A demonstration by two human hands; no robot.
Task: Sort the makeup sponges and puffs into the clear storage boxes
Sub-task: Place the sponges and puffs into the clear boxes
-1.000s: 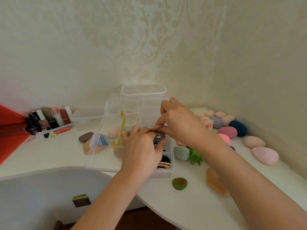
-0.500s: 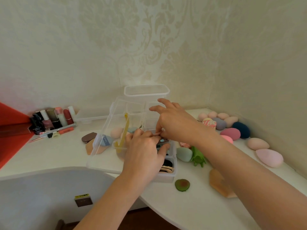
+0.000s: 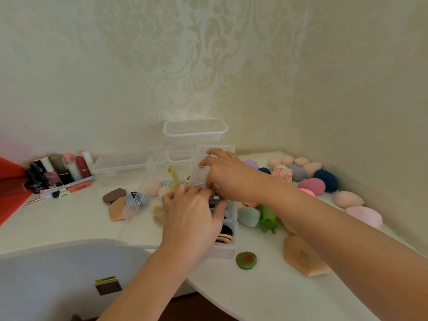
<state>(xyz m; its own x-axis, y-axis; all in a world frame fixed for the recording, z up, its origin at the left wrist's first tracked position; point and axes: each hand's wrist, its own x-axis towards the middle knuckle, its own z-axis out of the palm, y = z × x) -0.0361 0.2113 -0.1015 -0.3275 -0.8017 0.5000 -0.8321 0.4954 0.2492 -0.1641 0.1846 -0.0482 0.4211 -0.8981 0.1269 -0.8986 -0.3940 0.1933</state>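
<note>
Starting nearest me, a pale grey rounded chair back point(image 3: 58, 274) sits below the edge of the white surface point(image 3: 266, 295). Close to that edge lie a flat green avocado-shaped puff point(image 3: 246, 260) and, to its right, a flat peach puff point(image 3: 305, 258), partly under my right forearm.

Just beyond the avocado puff stands the clear plastic compartment box point(image 3: 225, 252), with its clear lid point(image 3: 136, 230) swung open to the left. The box's nearest compartment holds black and peach flat puffs point(image 3: 225, 235).

My left grip point(image 3: 192, 218) lies over the next compartment. Its fingers curl down around a stack of dark flat puffs point(image 3: 216, 200) standing on edge, and the thumb presses against the stack's near side. My right grip point(image 3: 231, 179) meets it from the far side. Thumb and lower fingers pinch at the top of that same stack, where a sliver of pink shows. The index and middle fingers stick out straight over the far compartments. Whether the pink sliver is a separate puff I cannot tell.

Right of the box, touching each other, sit a mint-green egg sponge point(image 3: 249, 216) and a bright green cactus-shaped sponge point(image 3: 268, 218). Left of the box, seen partly through the lid, are a blue-grey sponge point(image 3: 136, 200), a tan flat puff point(image 3: 117, 210) and a brown oval puff point(image 3: 114, 195).

Farther right along the wall lie two pale pink egg sponges point(image 3: 364, 216). Beyond them is a cluster of egg-shaped sponges in pink, grey, navy and peach point(image 3: 311, 186).

At the back stand stacked clear storage tubs point(image 3: 195, 135), and far left a huddle of cosmetic bottles point(image 3: 58, 170).
</note>
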